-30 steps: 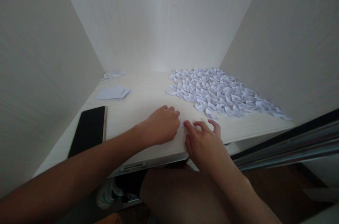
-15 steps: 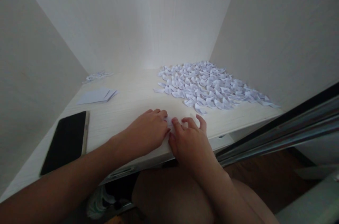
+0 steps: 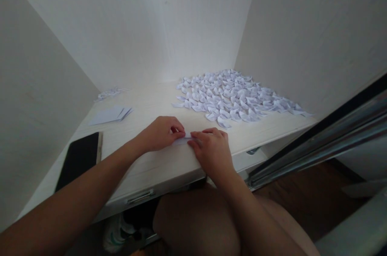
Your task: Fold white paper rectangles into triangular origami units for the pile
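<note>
Pale, plain walls (image 3: 181,22) close in three sides of the white wood-grain desk (image 3: 151,105) you sit at. Near its front edge, between your hands, lies a small, flat, white piece of paper (image 3: 179,142). Your left hand (image 3: 166,133) pinches it between thumb and fingers; your right hand (image 3: 213,147) grips its other side the same way. The hands are just beside each other, and your fingers hide part of the paper, so you cannot tell its exact shape from here.

To work it well, you would do best to line up the edges before pressing, hold one side steady against the desk, and run a fingertip firmly along the crease; thin paper probably slips or skews if both hands pull.

Beyond your right hand spreads a broad pile of small folded white paper pieces (image 3: 229,96); a stack of flat white paper sheets (image 3: 105,115) lies to your left, behind a black flat-screened device (image 3: 79,153).
</note>
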The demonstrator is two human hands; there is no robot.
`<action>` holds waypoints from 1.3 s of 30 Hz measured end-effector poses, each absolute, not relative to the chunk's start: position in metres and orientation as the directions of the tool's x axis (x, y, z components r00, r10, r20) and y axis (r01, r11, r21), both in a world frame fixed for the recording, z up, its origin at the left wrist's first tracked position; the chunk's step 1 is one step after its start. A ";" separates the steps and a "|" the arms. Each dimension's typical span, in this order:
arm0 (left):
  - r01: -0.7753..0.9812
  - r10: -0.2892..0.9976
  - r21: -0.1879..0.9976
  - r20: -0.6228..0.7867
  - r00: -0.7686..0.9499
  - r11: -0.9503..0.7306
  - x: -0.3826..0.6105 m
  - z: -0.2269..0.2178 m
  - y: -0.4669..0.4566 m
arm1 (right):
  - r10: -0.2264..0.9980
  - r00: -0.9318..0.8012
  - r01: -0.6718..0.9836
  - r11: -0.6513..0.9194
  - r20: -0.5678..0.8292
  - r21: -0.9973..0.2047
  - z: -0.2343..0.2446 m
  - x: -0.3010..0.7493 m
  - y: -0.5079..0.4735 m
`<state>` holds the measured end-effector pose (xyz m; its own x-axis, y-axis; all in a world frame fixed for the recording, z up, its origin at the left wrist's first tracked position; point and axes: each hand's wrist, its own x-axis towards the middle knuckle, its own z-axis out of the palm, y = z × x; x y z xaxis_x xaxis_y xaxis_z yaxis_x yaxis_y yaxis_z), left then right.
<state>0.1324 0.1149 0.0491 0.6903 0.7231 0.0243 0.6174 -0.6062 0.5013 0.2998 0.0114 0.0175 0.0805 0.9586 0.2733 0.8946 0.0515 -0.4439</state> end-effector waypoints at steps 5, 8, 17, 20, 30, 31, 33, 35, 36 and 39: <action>0.644 0.754 0.490 0.042 0.656 -0.588 0.131 0.040 0.122 | 0.957 0.034 0.887 0.104 0.288 -0.450 0.017 0.300 0.012; 0.643 0.746 0.493 0.020 0.666 -0.587 0.131 0.035 0.125 | 0.960 0.015 0.870 0.125 0.279 -0.476 0.018 0.301 0.013; 0.559 0.684 0.670 -0.104 0.722 -0.489 0.128 0.041 0.126 | 0.979 0.065 0.603 0.117 0.194 -0.789 0.020 0.308 0.019; 0.371 0.731 0.878 -0.035 0.681 -0.303 0.133 0.039 0.123 | 0.969 0.164 0.414 0.103 0.186 -0.904 0.017 0.310 0.024; -0.031 0.825 0.998 0.058 0.562 -0.049 0.157 0.023 0.094 | 0.883 0.329 0.445 0.169 0.336 -0.880 0.017 0.312 0.031; -0.014 0.826 0.998 0.059 0.561 -0.061 0.157 0.022 0.094 | 0.876 0.293 0.525 0.188 0.383 -0.830 0.017 0.312 0.030; 0.010 0.832 0.997 0.060 0.551 -0.079 0.157 0.021 0.094 | 0.869 0.206 0.641 0.228 0.450 -0.733 0.017 0.313 0.028; 0.016 0.846 0.996 0.065 0.529 -0.086 0.158 0.021 0.094 | 0.864 0.151 0.693 0.253 0.480 -0.675 0.016 0.314 0.027; 0.013 0.854 0.996 0.067 0.515 -0.086 0.159 0.021 0.094 | 0.862 0.140 0.705 0.259 0.487 -0.660 0.016 0.313 0.027; 0.003 0.871 0.997 0.069 0.486 -0.081 0.160 0.022 0.093 | 0.851 0.117 0.726 0.278 0.511 -0.629 0.015 0.312 0.028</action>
<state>0.1599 0.0929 0.0219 0.4859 0.8713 0.0695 0.0026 -0.0809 0.9967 0.3123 0.0277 0.0153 0.1172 0.8513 0.5114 0.7255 0.2783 -0.6294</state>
